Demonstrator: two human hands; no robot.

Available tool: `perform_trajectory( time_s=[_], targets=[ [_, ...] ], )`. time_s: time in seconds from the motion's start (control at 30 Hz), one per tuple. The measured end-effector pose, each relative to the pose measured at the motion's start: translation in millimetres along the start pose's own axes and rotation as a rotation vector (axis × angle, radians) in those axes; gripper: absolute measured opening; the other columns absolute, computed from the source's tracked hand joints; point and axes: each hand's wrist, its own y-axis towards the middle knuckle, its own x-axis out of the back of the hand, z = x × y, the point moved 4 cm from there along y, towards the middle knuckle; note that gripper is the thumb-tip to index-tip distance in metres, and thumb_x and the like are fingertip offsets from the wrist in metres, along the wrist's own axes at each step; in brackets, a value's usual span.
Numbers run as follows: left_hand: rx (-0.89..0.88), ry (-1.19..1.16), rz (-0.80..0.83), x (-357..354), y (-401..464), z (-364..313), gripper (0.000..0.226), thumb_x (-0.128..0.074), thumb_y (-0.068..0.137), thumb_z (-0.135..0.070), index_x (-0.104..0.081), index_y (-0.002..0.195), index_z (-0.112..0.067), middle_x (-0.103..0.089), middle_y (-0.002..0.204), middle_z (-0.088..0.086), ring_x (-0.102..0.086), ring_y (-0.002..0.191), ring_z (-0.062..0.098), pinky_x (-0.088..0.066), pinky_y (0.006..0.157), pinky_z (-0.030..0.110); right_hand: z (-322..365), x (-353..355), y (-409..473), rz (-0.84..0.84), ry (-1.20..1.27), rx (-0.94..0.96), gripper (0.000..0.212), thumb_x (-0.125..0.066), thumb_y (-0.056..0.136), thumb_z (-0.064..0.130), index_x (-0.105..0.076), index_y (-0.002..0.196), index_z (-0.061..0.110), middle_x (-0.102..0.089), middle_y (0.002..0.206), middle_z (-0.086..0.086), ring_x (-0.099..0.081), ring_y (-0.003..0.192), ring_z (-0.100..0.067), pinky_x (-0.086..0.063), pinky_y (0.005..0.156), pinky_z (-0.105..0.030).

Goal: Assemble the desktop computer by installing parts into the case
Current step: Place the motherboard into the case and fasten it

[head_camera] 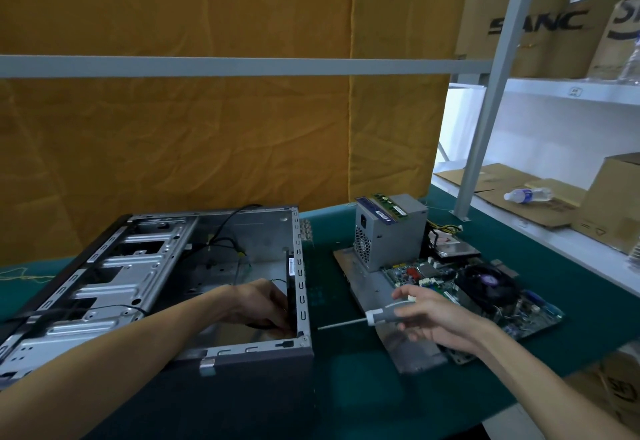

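The fingers [277, 304] of the left hand [263, 306] are curled down inside the open grey sheet-metal computer case [194, 266], at its right wall in the lower middle of the frame, around a flat black part [290, 280] standing on edge against that wall; what the part is cannot be told. The right hand [429, 316], at centre right, loosely grips the grey handle of a slim screwdriver [367, 318], its shaft pointing left toward the case, the tip not yet touching it.

The case lies on its side at lower left on the dark green mat [346, 377]. Its main bay looks bare apart from loose black cables [228, 232] and the empty drive brackets on the left.

By my judgement the assembly is at an early stage. Just right of the case the green motherboard [519, 315] with its black fan cooler [485, 284] lies outside. Behind it stands the grey boxy power supply [389, 232], with a green memory stick [389, 205] on top. A flat silver drive [457, 249] sits to their right. All of these appear left to install and screw down.

Farther out, a mustard-yellow cloth [207, 128] fills the upper left. White shelving [571, 93] with cardboard boxes [540, 24] and a fallen plastic bottle [526, 194] occupies the right.
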Motion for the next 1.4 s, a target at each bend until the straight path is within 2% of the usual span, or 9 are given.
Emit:
perform_trajectory(
  time_s=[0.13,0.27,0.4,0.67,0.8,0.93,1.07,1.2,1.4],
  targets=[
    [0.015,-0.032,0.000,0.1,-0.7,0.6,0.020,-0.078,0.084,0.002,-0.083,0.076,-0.016,-0.079,0.096,0.007,-0.075,0.089,0.016,-0.057,0.079,0.022,-1.8,-4.9,1.9,-0.047,-0.203,-0.013,0.037,-0.064,0.101,0.037,-0.060,0.114,0.003,-0.068,0.079,-0.017,-0.056,0.052,-0.021,-0.046,0.042,-0.026],
    [0.010,-0.035,0.000,-1.2,0.2,0.2,0.025,-0.077,0.083,0.003,-0.083,0.071,-0.018,-0.079,0.086,0.003,-0.075,0.077,0.010,-0.055,0.068,0.016,2.1,-1.6,-1.5,0.010,-0.051,0.006,0.026,-0.076,0.089,0.013,-0.058,0.106,0.006,-0.067,0.081,-0.013,-0.062,0.060,-0.022,-0.050,0.047,-0.027],
    [0.008,-0.045,0.014,-1.7,0.7,1.6,0.027,-0.076,0.084,0.004,-0.082,0.069,-0.017,-0.079,0.083,0.002,-0.074,0.073,0.008,-0.054,0.065,0.014,-2.4,-0.1,3.9,-0.040,-0.214,-0.025,0.044,-0.072,0.093,0.048,-0.067,0.113,0.008,-0.070,0.081,-0.018,-0.059,0.055,-0.022,-0.047,0.044,-0.025],
    [0.003,-0.056,0.031,-0.7,3.7,4.1,0.015,-0.080,0.082,0.000,-0.084,0.080,-0.014,-0.079,0.096,0.009,-0.075,0.085,0.014,-0.056,0.074,0.019,-5.8,0.3,10.0,-0.060,-0.198,-0.012,0.041,-0.071,0.095,0.039,-0.065,0.107,0.000,-0.071,0.081,-0.021,-0.058,0.051,-0.022,-0.048,0.043,-0.027],
    [-0.005,-0.062,0.028,-0.7,5.6,5.1,0.012,-0.080,0.082,0.001,-0.083,0.084,-0.011,-0.078,0.103,0.012,-0.075,0.092,0.019,-0.058,0.081,0.023,-3.4,2.2,6.4,0.008,-0.011,0.010,0.031,-0.081,0.084,0.011,-0.060,0.107,0.005,-0.067,0.085,-0.017,-0.062,0.067,-0.026,-0.052,0.053,-0.030],
    [-0.004,-0.044,0.017,0.0,6.0,5.3,0.013,-0.079,0.083,0.001,-0.083,0.080,-0.012,-0.078,0.101,0.014,-0.075,0.089,0.018,-0.057,0.080,0.023,-5.2,0.0,10.2,-0.037,-0.158,-0.010,0.035,-0.074,0.092,0.040,-0.066,0.104,0.007,-0.067,0.078,-0.020,-0.059,0.055,-0.023,-0.047,0.044,-0.027],
    [0.005,-0.032,0.019,-0.4,6.4,5.0,0.016,-0.080,0.082,0.001,-0.083,0.077,-0.015,-0.079,0.099,0.010,-0.075,0.095,0.021,-0.058,0.086,0.026,-0.3,-1.0,3.4,0.057,-0.069,-0.015,0.039,-0.088,0.076,0.016,-0.062,0.102,0.003,-0.067,0.085,-0.017,-0.063,0.064,-0.022,-0.050,0.050,-0.027],
    [0.006,-0.029,0.009,-0.4,6.1,4.4,0.016,-0.082,0.081,0.000,-0.084,0.080,-0.016,-0.079,0.101,0.009,-0.075,0.099,0.023,-0.058,0.091,0.030,-4.3,0.2,4.5,-0.036,-0.229,-0.068,0.054,-0.074,0.091,0.045,-0.064,0.112,-0.003,-0.069,0.080,-0.020,-0.058,0.055,-0.021,-0.049,0.045,-0.025],
    [0.012,0.013,0.003,-0.9,3.8,0.9,0.018,-0.083,0.081,-0.004,-0.083,0.074,-0.021,-0.079,0.094,0.003,-0.076,0.091,0.017,-0.057,0.080,0.021,0.7,-0.9,5.7,-0.042,-0.050,0.006,0.033,-0.079,0.081,0.021,-0.061,0.102,0.004,-0.065,0.076,-0.012,-0.058,0.057,-0.020,-0.047,0.046,-0.026]
  ],
)
